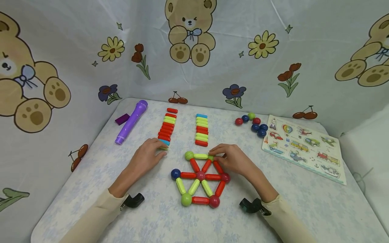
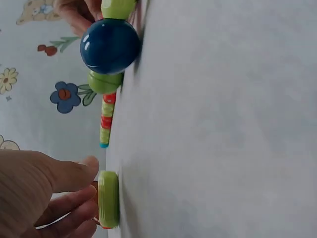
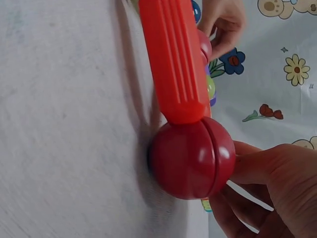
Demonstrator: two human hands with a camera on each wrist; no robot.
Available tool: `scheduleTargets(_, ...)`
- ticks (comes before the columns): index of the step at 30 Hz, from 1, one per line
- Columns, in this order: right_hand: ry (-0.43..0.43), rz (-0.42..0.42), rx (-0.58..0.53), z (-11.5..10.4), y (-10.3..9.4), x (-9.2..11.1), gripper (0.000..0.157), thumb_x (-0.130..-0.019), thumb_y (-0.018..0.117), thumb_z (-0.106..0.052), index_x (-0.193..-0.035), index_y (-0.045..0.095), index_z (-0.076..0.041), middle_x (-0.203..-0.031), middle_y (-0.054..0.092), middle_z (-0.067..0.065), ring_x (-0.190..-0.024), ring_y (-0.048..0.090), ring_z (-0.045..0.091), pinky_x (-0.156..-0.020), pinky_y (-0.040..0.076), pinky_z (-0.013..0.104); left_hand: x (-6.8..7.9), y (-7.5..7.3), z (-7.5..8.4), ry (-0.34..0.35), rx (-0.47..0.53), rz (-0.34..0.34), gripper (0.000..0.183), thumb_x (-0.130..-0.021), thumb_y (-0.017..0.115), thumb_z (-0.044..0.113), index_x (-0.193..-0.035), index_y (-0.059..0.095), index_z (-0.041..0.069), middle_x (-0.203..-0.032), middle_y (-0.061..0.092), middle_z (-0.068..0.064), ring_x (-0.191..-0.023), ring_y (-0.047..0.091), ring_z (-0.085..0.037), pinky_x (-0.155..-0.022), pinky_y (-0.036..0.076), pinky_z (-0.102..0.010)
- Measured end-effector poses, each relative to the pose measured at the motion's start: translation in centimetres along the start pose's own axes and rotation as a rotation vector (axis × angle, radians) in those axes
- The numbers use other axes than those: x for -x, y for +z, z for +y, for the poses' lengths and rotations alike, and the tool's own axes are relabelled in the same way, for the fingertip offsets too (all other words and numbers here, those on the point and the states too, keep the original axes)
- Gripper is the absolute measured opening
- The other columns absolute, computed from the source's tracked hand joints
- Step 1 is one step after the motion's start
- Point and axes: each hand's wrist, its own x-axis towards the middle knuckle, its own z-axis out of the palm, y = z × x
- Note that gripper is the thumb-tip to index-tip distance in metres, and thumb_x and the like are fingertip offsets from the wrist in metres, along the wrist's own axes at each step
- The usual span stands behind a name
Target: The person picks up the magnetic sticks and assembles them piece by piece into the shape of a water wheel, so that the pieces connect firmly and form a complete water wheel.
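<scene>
Six-sided and nearly whole, a frame of magnetic sticks and balls lies on the table, with a dark red ball at its centre. At its far right corner, the fingertips of my right hand pinch a green ball, mostly covered in the head view. My left hand reaches to the near end of the left stick row, fingertips at a blue stick and a green stick, thumb held apart. A blue ball marks the frame's left corner.
Beyond the frame stands a second row of sticks. A purple toy microphone and a small dark purple block lie at the left. Several loose balls sit back right, beside a picture board.
</scene>
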Motion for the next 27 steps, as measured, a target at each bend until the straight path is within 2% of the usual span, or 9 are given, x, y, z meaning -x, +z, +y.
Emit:
scheduleTargets(6, 0.017, -0.016, 0.016, 0.0, -0.4, 0.0, 0.026, -0.096, 0.08, -0.002, -0.12, 0.084, -0.011, -0.121, 0.079, 0.003, -0.115, 0.072, 0.025, -0.087, 0.064, 0.036, 0.4, 0.0, -0.8, 0.001, -0.06, -0.028, 0.027, -0.09, 0.087, 0.006, -0.117, 0.082, 0.005, -0.111, 0.073, -0.01, -0.107, 0.067, -0.031, -0.095, 0.06, -0.049)
scheduleTargets(13, 0.018, -0.021, 0.015, 0.1, -0.7, 0.0, 0.025, -0.096, 0.08, -0.001, -0.118, 0.084, -0.011, -0.119, 0.08, 0.003, -0.114, 0.073, 0.025, -0.087, 0.064, 0.037, -0.3, -0.1, -1.2, 0.094, -0.098, 0.035, 0.028, -0.087, 0.089, 0.001, -0.114, 0.082, 0.004, -0.115, 0.071, -0.012, -0.108, 0.066, -0.03, -0.09, 0.062, -0.046)
scheduleTargets(17, 0.016, -0.035, 0.004, 0.1, -1.0, 0.1, 0.024, -0.096, 0.079, -0.001, -0.117, 0.084, -0.011, -0.116, 0.08, 0.002, -0.112, 0.073, 0.024, -0.087, 0.064, 0.038, -0.6, -0.1, -1.0, 0.12, -0.134, 0.024, 0.029, -0.084, 0.091, 0.001, -0.112, 0.082, 0.003, -0.109, 0.073, -0.01, -0.102, 0.065, -0.029, -0.085, 0.063, -0.044)
scheduleTargets(23, 0.019, -0.042, -0.001, 0.2, -1.2, 0.2, 0.024, -0.095, 0.08, -0.001, -0.116, 0.085, -0.011, -0.113, 0.08, 0.0, -0.109, 0.073, 0.022, -0.087, 0.064, 0.038, -0.7, 0.1, -0.2, 0.108, -0.19, -0.023, 0.026, -0.086, 0.091, 0.007, -0.111, 0.084, 0.004, -0.102, 0.068, -0.009, -0.096, 0.062, -0.027, -0.079, 0.062, -0.04)
scheduleTargets(27, 0.026, -0.039, -0.007, 0.2, -1.2, 0.2, 0.024, -0.094, 0.081, -0.001, -0.116, 0.085, -0.011, -0.112, 0.08, 0.0, -0.108, 0.073, 0.022, -0.087, 0.064, 0.038, -0.6, 0.4, 1.2, 0.045, -0.137, -0.063, 0.024, -0.091, 0.088, 0.015, -0.112, 0.082, 0.005, -0.103, 0.072, -0.007, -0.098, 0.066, -0.025, -0.08, 0.062, -0.041)
